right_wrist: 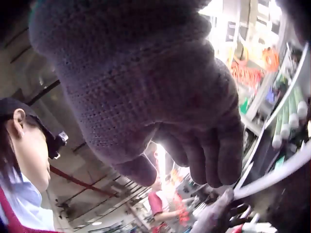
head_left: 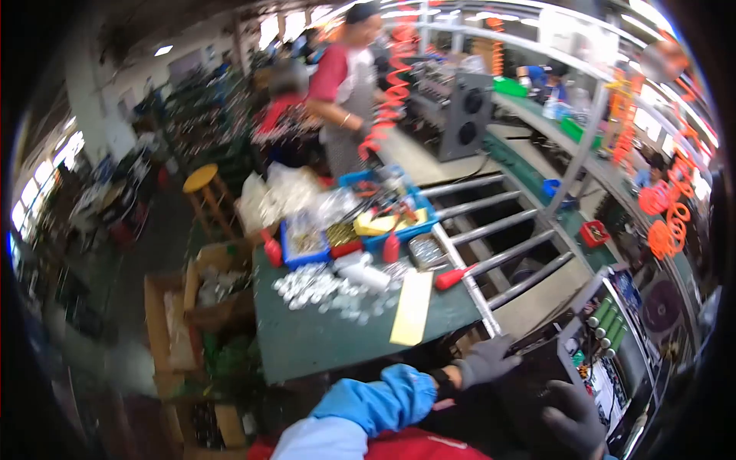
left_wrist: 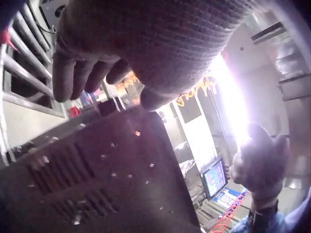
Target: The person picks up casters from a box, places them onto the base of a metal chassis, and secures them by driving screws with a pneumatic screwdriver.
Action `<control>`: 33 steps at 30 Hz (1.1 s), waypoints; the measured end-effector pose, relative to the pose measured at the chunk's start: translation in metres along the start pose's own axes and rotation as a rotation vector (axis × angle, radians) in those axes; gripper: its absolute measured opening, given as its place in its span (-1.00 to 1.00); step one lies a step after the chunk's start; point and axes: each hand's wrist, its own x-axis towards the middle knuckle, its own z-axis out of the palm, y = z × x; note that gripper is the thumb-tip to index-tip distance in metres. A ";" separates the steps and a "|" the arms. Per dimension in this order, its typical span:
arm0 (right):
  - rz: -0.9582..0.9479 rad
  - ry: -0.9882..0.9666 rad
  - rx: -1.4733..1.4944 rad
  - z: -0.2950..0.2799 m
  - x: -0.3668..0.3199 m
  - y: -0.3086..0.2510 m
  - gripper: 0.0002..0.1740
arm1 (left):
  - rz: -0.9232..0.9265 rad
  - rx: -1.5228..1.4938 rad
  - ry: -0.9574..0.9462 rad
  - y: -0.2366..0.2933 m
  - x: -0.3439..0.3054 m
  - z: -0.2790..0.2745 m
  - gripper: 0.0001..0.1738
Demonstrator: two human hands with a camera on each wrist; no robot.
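The fingers (left_wrist: 80, 77) of the gloved left hand (head_left: 484, 362) are loosely bent and apart from the thumb, hanging beside the top edge of a dark panel (left_wrist: 126, 167) with slotted vents, which fills the lower left of the left wrist view; the thumb tip is at the panel's upper corner. Whether they press on it cannot be told. The gloved right hand (head_left: 575, 418), at the lower right of the head view, has its fingers drooping in a relaxed bend around nothing visible. The dark panel lies between and beneath both hands there.

Just right of the right hand stands an open metal-framed unit (head_left: 576, 349) with a row of green cylinders (head_left: 609, 326) inside. Up and left of the left hand, the green worktop (head_left: 337, 360) carries a yellow strip (head_left: 412, 307), a white roll (head_left: 362, 272), a spread of small clear pieces (head_left: 307, 285), a metal tray (head_left: 427, 251) of small parts and a red-handled tool (head_left: 454, 277) at its right edge. Blue bins sit behind these.

Right of centre is a rack of metal rollers (head_left: 502, 238); above it, a dark loudspeaker (head_left: 464, 119). A person (head_left: 345, 84) in an apron stands at upper centre, beside an orange coiled hose (head_left: 395, 84). A yellow-topped stool (head_left: 201, 179) and cardboard boxes (head_left: 170, 326) occupy the left.
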 end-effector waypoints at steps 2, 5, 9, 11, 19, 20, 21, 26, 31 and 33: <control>0.045 -0.240 0.201 0.037 0.037 0.003 -0.41 | -0.037 0.091 0.035 -0.089 -0.068 -0.005 -0.41; 0.024 -0.410 0.215 0.093 0.086 0.026 -0.51 | -0.666 0.204 -0.106 -0.142 -0.204 -0.034 -0.37; -0.042 -0.620 0.170 0.158 0.155 0.036 -0.48 | -1.055 0.074 -0.005 -0.151 -0.361 -0.030 -0.42; -0.229 -0.753 0.036 0.195 0.199 0.038 -0.49 | -1.277 0.019 0.199 -0.153 -0.426 0.003 -0.45; -0.455 -1.334 -0.059 0.394 0.225 -0.033 -0.49 | -1.777 -0.665 1.295 -0.130 -0.548 0.208 -0.49; -0.488 -1.423 -0.075 0.412 0.217 -0.055 -0.50 | -1.809 -0.627 1.183 -0.124 -0.545 0.239 -0.48; -0.540 -1.441 -0.068 0.431 0.210 -0.066 -0.51 | -1.837 -0.588 1.069 -0.118 -0.544 0.262 -0.47; -0.559 -1.526 -0.099 0.509 0.179 -0.115 -0.55 | -1.878 -0.760 0.862 -0.091 -0.533 0.274 -0.44; -0.711 -1.309 -0.231 0.600 0.181 -0.138 -0.46 | -1.773 -0.746 1.082 -0.129 -0.573 0.230 -0.45; -0.662 -1.319 -0.333 0.651 0.207 -0.105 -0.44 | -1.676 -0.544 1.005 -0.188 -0.625 0.244 -0.48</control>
